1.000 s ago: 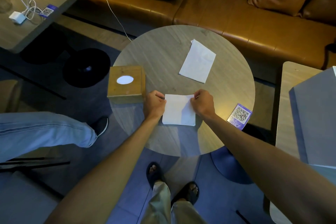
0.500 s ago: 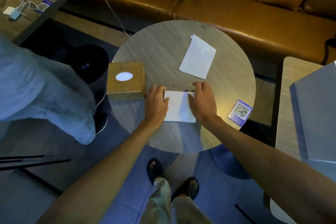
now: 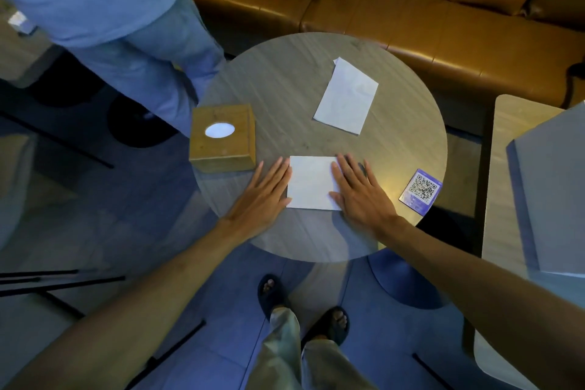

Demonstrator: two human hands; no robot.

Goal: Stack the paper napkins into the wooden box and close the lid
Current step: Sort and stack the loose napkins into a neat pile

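1. Head view: a folded white napkin [image 3: 311,182] lies flat and smooth near the front edge of the round tabletop [image 3: 285,79].
2. Left hand [image 3: 261,196] and right hand [image 3: 361,191] press its side edges, fingers spread flat, gripping nothing.
3. Second napkin [image 3: 346,95], slightly creased, lies farther back, well apart.
4. Wooden box [image 3: 223,138], lid shut, white showing through its oval hole, sits at the left edge.

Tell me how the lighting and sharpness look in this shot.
Head view: dim, bluish light overall, with a warm glow on the round table near the code card; the wooden box and both napkins stay readable; the passing person's legs look smeared; wide-angle bending stretches the forearms at the frame edges.
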